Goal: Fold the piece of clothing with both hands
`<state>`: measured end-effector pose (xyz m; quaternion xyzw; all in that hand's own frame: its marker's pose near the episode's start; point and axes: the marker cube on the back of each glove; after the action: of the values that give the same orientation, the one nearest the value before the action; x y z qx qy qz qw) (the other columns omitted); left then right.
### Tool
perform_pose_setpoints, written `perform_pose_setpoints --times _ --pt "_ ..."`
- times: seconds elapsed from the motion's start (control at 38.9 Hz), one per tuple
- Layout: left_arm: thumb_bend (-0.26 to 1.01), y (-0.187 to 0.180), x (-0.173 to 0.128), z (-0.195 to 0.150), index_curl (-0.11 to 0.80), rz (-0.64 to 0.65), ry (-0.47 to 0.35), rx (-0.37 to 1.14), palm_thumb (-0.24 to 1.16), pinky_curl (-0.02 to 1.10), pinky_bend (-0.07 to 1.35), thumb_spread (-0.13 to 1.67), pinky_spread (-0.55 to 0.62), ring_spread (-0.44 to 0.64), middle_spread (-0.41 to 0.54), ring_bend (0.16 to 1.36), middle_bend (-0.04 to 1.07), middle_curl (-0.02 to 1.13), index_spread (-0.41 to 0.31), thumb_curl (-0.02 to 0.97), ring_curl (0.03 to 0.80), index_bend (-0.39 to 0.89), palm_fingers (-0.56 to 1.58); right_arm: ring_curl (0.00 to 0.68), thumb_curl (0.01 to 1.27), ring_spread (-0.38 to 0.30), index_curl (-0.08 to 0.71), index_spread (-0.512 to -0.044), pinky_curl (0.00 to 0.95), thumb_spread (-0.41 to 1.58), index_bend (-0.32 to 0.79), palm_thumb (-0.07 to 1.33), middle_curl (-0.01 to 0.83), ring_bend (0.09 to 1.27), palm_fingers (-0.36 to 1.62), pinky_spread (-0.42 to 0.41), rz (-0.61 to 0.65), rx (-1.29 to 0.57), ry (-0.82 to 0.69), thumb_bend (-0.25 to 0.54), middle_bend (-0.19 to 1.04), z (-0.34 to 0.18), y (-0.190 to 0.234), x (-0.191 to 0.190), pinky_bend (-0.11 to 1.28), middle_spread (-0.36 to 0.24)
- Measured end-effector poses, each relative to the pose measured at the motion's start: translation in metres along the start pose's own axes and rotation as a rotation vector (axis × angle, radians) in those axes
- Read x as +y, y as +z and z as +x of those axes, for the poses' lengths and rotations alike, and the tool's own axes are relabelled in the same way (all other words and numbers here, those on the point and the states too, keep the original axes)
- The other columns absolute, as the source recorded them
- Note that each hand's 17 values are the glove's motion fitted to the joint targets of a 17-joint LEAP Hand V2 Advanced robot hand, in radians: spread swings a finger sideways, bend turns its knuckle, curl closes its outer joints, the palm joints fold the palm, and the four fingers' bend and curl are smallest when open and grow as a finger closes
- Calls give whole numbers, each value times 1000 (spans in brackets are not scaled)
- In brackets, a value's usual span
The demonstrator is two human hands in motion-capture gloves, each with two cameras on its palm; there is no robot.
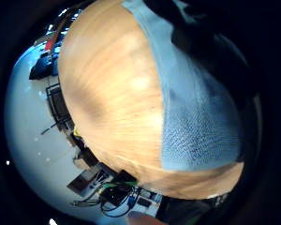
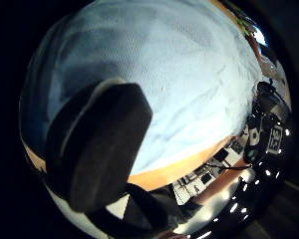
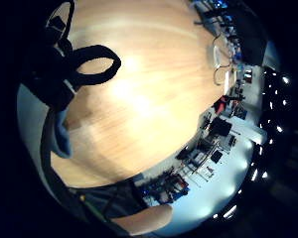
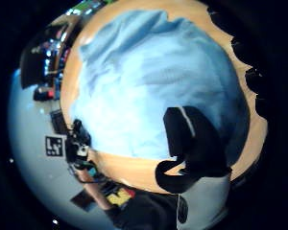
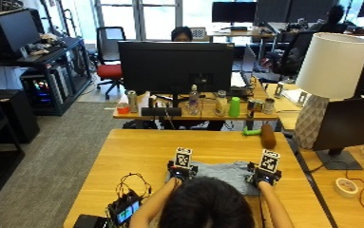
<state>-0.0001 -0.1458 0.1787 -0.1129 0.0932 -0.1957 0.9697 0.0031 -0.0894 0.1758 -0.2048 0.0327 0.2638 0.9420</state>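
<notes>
Blue garment (image 5: 229, 172) fills thumb-side views; little-finger views show wooden table (image 3: 149, 94).

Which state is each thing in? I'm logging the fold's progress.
clothing: light blue, spread on the wooden table, partly hidden by the person's head.
left hand: at the clothing's left edge; fingers unclear.
right hand: at its right edge; fingers unclear.

**Head hides most of the garment**

The person's head (image 5: 200, 204) covers the near part of the light blue garment (image 5: 225, 171) — its outline is unclear. Left hand (image 5: 181, 172) and right hand (image 5: 263, 178) sit under marker tags — finger positions cannot be made out.
</notes>
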Motion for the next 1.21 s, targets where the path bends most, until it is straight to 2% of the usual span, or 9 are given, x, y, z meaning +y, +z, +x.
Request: perform_pose_setpoints --times 0.1,0.18,0.39,0.49,0.59,0.67,0.77,0.95,1.21 --pt "-13 0 -4 0 311 27 -24 -20 45 419 698 1208 328 334 191 656 164 217 -53 236 381 128 148 437 300 -113 52 -297 403 1277 -55 659 410 724 711 -120 -83 -14 -43 -51 202 -5 12 -5 835 -43" --pt "-13 1 -4 0 309 22 -35 -19 50 423 716 1209 330 348 198 654 154 220 -51 233 379 138 134 449 298 -113 34 -298 411 1249 -45 639 418 751 677 -137 -72 19 -43 -37 215 -8 15 -8 843 -35" --pt "-15 3 3 1 307 -54 -57 -18 51 416 736 1210 339 371 209 646 154 221 -43 225 363 143 114 447 315 -148 18 -277 395 1216 18 727 442 762 717 -157 -8 98 -19 10 294 -18 14 -12 807 -51" --pt "-13 3 8 2 304 -111 -63 -22 53 408 739 1216 343 377 211 652 149 220 -42 221 356 142 109 431 333 -153 44 -232 378 1200 79 811 455 721 831 -176 -29 116 -41 35 337 -26 13 -9 769 -68" --pt "-13 4 10 2 301 -127 -61 -17 55 402 746 1222 347 385 215 654 155 221 -38 217 350 141 102 415 352 -169 87 -214 368 1174 124 885 447 679 964 -215 22 140 -78 53 295 -34 11 -14 755 -88" --pt "-13 4 11 4 298 -116 -19 -23 56 398 752 1225 350 388 214 654 161 224 -37 215 345 139 105 409 371 -196 126 -223 361 1141 162 972 461 650 1139 -258 7 183 -128 82 323 -38 12 -13 717 -118" --pt "-13 3 11 7 296 -112 37 -34 57 394 757 1227 351 396 214 657 160 225 -36 212 340 140 105 421 390 -210 172 -234 371 1096 166 1024 475 636 1209 -283 -19 205 -194 84 341 -41 10 -12 686 -142" --pt "-13 1 10 2 296 -108 -51 -72 59 390 787 1236 331 374 214 674 142 217 -30 207 334 148 150 428 413 -226 230 -250 369 1021 159 1073 488 634 1272 -315 -88 151 -157 63 358 -41 -3 -7 648 -169" --pt "-12 -7 11 1 295 -182 1 -1 69 392 814 1239 292 356 220 684 142 217 -20 206 334 139 148 436 448 -231 277 -257 373 911 147 1079 493 645 1284 -339 -98 132 -172 -3 359 -54 -62 27 629 -180"
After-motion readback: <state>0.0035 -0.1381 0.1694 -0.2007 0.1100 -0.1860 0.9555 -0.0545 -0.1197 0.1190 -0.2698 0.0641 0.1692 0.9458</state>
